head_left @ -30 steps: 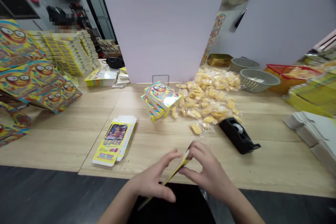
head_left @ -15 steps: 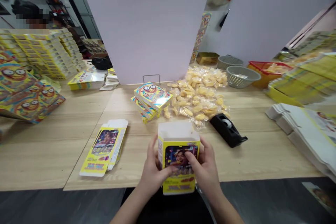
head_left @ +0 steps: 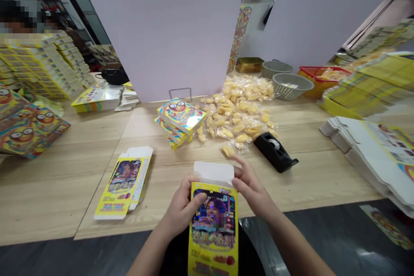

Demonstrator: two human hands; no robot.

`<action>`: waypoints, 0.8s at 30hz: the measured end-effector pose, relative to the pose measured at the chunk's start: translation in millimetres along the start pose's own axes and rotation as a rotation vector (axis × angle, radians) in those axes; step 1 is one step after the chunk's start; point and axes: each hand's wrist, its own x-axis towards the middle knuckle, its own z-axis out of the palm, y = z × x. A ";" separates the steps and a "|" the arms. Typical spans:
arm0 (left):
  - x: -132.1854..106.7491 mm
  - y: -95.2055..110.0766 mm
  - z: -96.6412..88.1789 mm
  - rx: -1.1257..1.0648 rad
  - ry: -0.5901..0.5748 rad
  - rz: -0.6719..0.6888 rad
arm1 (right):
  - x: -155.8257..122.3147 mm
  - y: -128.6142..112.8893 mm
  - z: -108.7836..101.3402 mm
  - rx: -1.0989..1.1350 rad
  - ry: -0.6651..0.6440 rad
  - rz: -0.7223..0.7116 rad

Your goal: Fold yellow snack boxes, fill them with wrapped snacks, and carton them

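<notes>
Facing a wood table [head_left: 307, 185], likely chosen wide to fit work and stock together. Looking past it to a pale board [head_left: 161, 30] set across the far side, perhaps as a screen. Flanked at far left by a carton stack [head_left: 42, 69], piled in rows probably to save room, and at right by flat cartons [head_left: 362, 146], layered presumably for quick picking. Served beyond the middle by a packet pile [head_left: 239, 125], spread loose, likely for easy taking. Grasping a yellow box [head_left: 213, 250] over the near table edge with the left hand [head_left: 181, 207], thumb on the printed face, apparently to steady it with the white flap raised at the far end. Holding the right hand [head_left: 255, 185] half spread beside the flap; cannot tell whether pressing on it. Seeing a second box [head_left: 116, 198] lying at left, well apart, perhaps to leave elbow room, and a tape dispenser [head_left: 274, 153] at right, seemingly placed for handy reach. Pointing a right finger toward a lone packet [head_left: 228, 151], just beside or touching, impossible to tell which.
</notes>
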 end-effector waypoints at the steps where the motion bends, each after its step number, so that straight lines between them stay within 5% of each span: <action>1: 0.3 0.8 -0.1 0.027 -0.020 -0.002 | 3.2 -0.9 -2.1 0.044 -0.027 0.070; 3: 1.4 3.1 0.6 0.067 -0.023 0.003 | 8.6 -3.8 -6.0 -0.008 -0.125 0.118; 9: 5.0 7.8 4.7 -0.137 0.091 -0.060 | 8.2 -20.2 -11.3 -0.268 -0.384 -0.174; 14: 5.0 9.8 8.3 -0.037 0.126 -0.113 | 12.6 -18.0 -6.5 -0.122 -0.249 0.076; 17: 3.1 9.0 8.8 0.023 0.125 -0.113 | 17.2 -15.1 -2.9 -0.053 -0.320 0.180; 20: 0.4 6.5 8.9 0.026 0.101 -0.103 | 19.2 -16.4 0.5 -0.102 -0.349 0.182; 24: -2.8 4.6 8.4 0.033 0.100 -0.063 | 19.2 -18.5 5.9 -0.178 -0.234 0.103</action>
